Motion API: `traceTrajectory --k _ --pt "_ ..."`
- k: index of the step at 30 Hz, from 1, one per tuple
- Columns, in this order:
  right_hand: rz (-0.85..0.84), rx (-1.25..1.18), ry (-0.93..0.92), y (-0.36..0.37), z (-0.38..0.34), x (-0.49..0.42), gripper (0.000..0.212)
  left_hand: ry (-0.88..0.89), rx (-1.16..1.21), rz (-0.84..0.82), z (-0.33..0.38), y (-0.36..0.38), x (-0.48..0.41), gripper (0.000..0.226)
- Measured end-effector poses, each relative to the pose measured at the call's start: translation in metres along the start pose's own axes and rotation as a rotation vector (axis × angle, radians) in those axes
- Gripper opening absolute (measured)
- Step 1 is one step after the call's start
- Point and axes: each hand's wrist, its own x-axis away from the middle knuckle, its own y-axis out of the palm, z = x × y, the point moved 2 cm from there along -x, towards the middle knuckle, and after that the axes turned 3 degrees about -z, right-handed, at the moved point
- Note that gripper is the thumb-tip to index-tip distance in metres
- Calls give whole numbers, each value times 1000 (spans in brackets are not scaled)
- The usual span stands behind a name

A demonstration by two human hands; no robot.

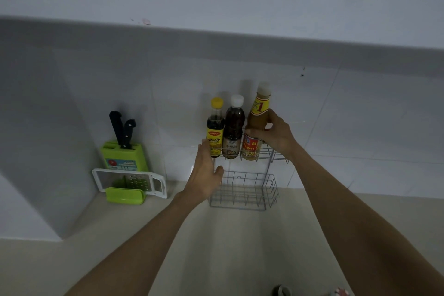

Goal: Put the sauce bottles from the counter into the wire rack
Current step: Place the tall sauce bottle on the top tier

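A two-tier wire rack (247, 196) stands on the counter against the tiled wall. Three sauce bottles stand upright in its upper tier: a yellow-capped dark bottle (215, 125) on the left, a white-capped dark bottle (233, 127) in the middle, and a tall orange-brown bottle (256, 125) on the right. My right hand (274, 134) grips the tall bottle around its middle. My left hand (204, 173) is at the rack's left side, fingers apart, palm beside the upper tier's corner; whether it touches the wire is unclear. The lower tier holds nothing.
A green knife block (123, 154) with two black-handled knives stands to the left by the wall. A white and green grater (129, 184) lies in front of it. A wall cabinet (216, 7) overhangs the counter (228, 247).
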Motion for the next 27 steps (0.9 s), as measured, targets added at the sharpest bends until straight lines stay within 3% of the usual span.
traceTrajectory --k 27 --pt "-46 -74 91 8 1 -2 51 39 7 23 2 -7 -3 76"
